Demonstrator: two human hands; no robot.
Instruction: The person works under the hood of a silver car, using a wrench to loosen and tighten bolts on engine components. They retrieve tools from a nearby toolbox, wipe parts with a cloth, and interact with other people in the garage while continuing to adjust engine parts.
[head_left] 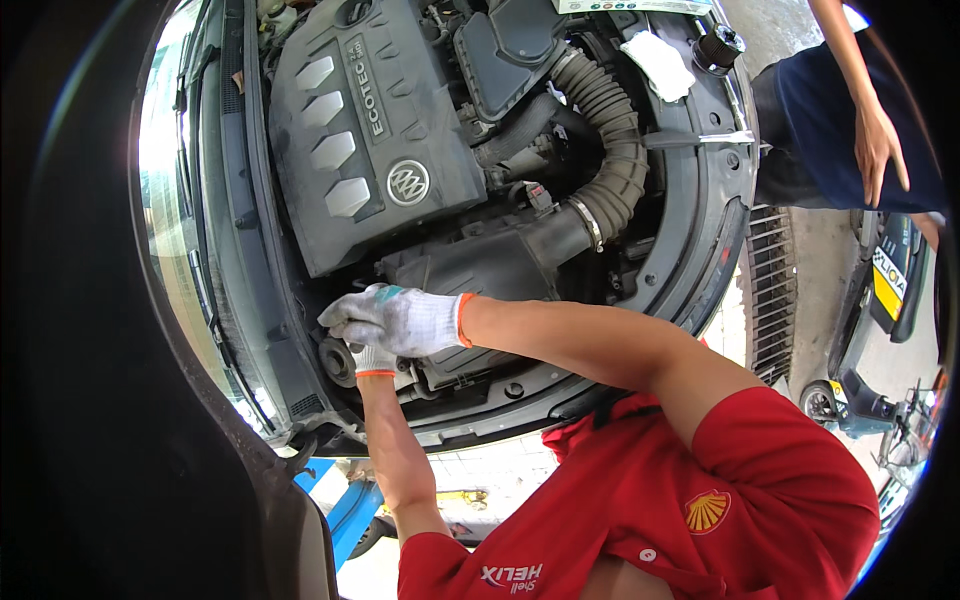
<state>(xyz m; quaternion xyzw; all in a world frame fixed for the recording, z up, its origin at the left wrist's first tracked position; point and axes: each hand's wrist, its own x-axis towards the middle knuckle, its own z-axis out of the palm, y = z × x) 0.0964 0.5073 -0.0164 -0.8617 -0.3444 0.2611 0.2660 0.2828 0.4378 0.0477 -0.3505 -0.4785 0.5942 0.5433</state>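
My right hand point(400, 318), in a grey-and-white work glove with an orange cuff, reaches in from the right over the engine bay. Its fingers are bent and closed; whatever they grip, if anything, is hidden. Directly beneath it is my left hand point(374, 360), gloved alike, its fingers mostly covered by the right one. Both hands meet beside a round dark part point(338, 362) at the near left corner of the bay. A black air filter housing point(470, 268) lies just beyond my right hand.
A grey engine cover point(380, 130) fills the far left of the bay. A ribbed intake hose point(622, 150) curves at its right. On the front panel rest a white cloth point(658, 66) and a black cylindrical part point(718, 48). Another person's hand point(877, 145) hangs at the right.
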